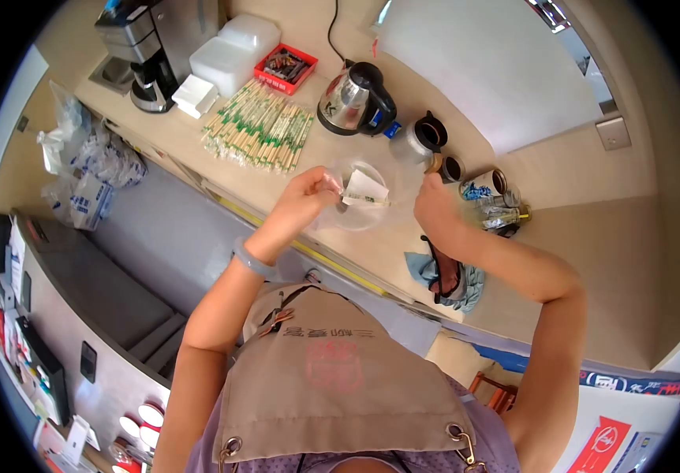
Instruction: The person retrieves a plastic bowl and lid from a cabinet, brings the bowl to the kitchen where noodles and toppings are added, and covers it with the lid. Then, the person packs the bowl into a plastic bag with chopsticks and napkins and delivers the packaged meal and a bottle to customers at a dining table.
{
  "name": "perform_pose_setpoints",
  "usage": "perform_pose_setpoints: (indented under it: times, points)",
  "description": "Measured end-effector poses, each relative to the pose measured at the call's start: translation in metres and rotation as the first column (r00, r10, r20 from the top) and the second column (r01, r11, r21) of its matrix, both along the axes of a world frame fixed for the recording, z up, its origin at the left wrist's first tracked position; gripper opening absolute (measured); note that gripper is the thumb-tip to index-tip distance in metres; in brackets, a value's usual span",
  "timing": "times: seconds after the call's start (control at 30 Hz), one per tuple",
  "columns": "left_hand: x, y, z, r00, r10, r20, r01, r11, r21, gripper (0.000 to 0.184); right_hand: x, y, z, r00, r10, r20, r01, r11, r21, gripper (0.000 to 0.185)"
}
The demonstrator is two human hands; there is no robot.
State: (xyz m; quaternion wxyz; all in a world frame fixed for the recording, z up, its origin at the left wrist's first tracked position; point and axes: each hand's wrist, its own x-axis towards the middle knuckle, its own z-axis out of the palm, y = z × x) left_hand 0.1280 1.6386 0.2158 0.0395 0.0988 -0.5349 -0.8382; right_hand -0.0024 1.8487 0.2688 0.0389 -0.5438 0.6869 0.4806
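My left hand [310, 195] is closed in a pinch on thin clear plastic at the left side of a round see-through container [368, 221]. A folded white paper [366, 188] lies inside that container. To the right, my right hand [439, 206] is closed, its fingertips at a small brownish piece beside the glass coffee pot [411, 146] with a black lid. Whether that piece is the pot's handle I cannot tell. Next to it stand a dark-topped cup [452, 168] and a patterned can [483, 186]. Below my right forearm lies a grey-green cloth pouch [466, 290].
An electric kettle [348, 101] stands behind the container. Many wrapped chopsticks [261, 130] are spread to its left, near a red tray [305, 73] of small packets and a coffee maker [147, 79]. Plastic bags [91, 165] hang at the far left. The counter's front edge carries a yellow strip.
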Motion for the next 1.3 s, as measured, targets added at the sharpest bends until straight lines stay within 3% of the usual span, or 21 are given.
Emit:
perform_pose_setpoints:
  times: [0.07,0.1,0.13,0.17,0.2,0.27,0.3,0.33,0.37,0.43,0.5,0.57,0.6,0.67,0.73,0.87,1.0,1.07,1.13,1.17,1.3]
  points:
    - [-0.019,-0.005,-0.010,0.992,-0.115,-0.052,0.089,0.930,-0.358,0.006,0.007,0.000,-0.001,1.000,-0.026,0.006,0.025,0.999,0.042,0.031]
    - [-0.028,-0.007,-0.010,0.990,-0.132,-0.053,0.104,0.924,-0.369,0.006,0.006,0.002,-0.009,0.996,-0.076,0.051,0.081,0.991,-0.108,0.027]
    - [-0.038,-0.009,-0.007,0.989,-0.135,-0.055,0.084,0.836,-0.543,0.009,0.004,0.002,-0.014,0.988,-0.116,0.101,0.138,0.956,-0.257,0.023]
    - [-0.046,-0.010,-0.004,0.989,-0.138,-0.059,0.058,0.714,-0.697,0.011,-0.002,-0.003,-0.007,0.986,-0.129,0.101,0.152,0.950,-0.273,0.023]
    - [-0.054,-0.008,-0.005,0.986,-0.156,-0.057,0.070,0.703,-0.708,0.011,-0.013,-0.009,0.004,0.964,-0.108,0.243,0.206,0.881,-0.426,0.017]
    - [-0.067,0.002,-0.013,0.900,-0.128,-0.416,-0.228,0.675,-0.701,0.011,-0.031,-0.013,0.006,0.925,-0.074,0.373,0.292,0.766,-0.573,0.012]
    - [-0.074,0.006,-0.014,0.840,-0.134,-0.526,-0.320,0.661,-0.679,0.011,-0.042,-0.010,-0.005,0.526,-0.102,0.844,0.779,0.457,-0.430,0.011]
    - [-0.079,0.011,-0.013,0.895,-0.173,-0.411,-0.073,0.853,-0.518,0.010,-0.046,-0.006,-0.018,-0.032,0.119,0.992,0.990,0.142,0.015,0.011]
    - [-0.081,0.014,-0.015,0.924,-0.251,-0.289,0.170,0.945,-0.279,0.009,-0.043,-0.004,-0.034,-0.028,0.137,0.990,0.993,0.114,0.012,0.011]
    - [-0.087,0.017,-0.034,0.909,-0.318,-0.269,0.239,0.927,-0.291,0.009,-0.034,-0.009,-0.067,-0.237,0.695,0.678,0.915,-0.075,0.396,0.014]
    - [-0.096,0.016,-0.052,0.890,-0.378,-0.253,0.297,0.904,-0.307,0.010,-0.018,-0.022,-0.092,-0.102,0.801,0.590,0.914,-0.159,0.373,0.016]
    - [-0.092,0.015,-0.059,0.927,-0.361,-0.096,0.363,0.932,0.004,0.016,-0.004,-0.031,-0.104,0.030,0.872,0.488,0.895,-0.240,0.375,0.019]
    - [-0.091,0.015,-0.063,0.921,-0.380,-0.088,0.381,0.925,-0.012,0.016,-0.001,-0.035,-0.109,0.074,0.807,0.586,0.906,-0.301,0.299,0.020]
    - [-0.084,0.019,-0.049,0.974,-0.218,-0.056,0.225,0.939,0.260,0.028,0.006,-0.046,-0.119,0.127,0.735,0.666,0.905,-0.360,0.225,0.021]
    - [-0.089,0.013,-0.055,0.950,-0.311,0.013,0.303,0.932,0.198,0.027,0.009,-0.063,-0.129,0.356,0.602,0.715,0.893,-0.444,-0.071,0.016]
    - [-0.105,-0.003,-0.066,0.899,-0.389,0.203,0.356,0.917,0.179,0.028,0.002,-0.082,-0.132,0.302,0.734,0.609,0.882,-0.457,0.114,0.012]
    - [-0.127,-0.006,-0.071,0.890,-0.440,0.119,0.431,0.898,0.090,0.033,-0.001,-0.071,-0.110,0.256,0.771,0.583,0.882,-0.433,0.187,0.007]
    - [-0.127,0.006,-0.059,0.934,-0.337,0.119,0.341,0.940,-0.011,0.041,0.002,-0.071,-0.109,0.231,0.767,0.598,0.890,-0.415,0.189,0.007]
    - [-0.119,0.011,-0.046,0.941,-0.317,0.121,0.314,0.948,0.042,0.044,0.009,-0.077,-0.116,0.448,0.708,0.546,0.860,-0.508,-0.048,0.005]
    - [-0.115,0.012,-0.043,0.946,-0.297,0.126,0.287,0.953,0.094,0.047,0.010,-0.076,-0.119,0.450,0.708,0.545,0.857,-0.514,-0.040,0.005]
    - [-0.110,-0.003,-0.090,0.903,-0.425,0.065,0.412,0.899,0.152,0.043,-0.007,-0.067,-0.131,0.295,0.707,0.643,0.821,-0.532,0.208,0.006]
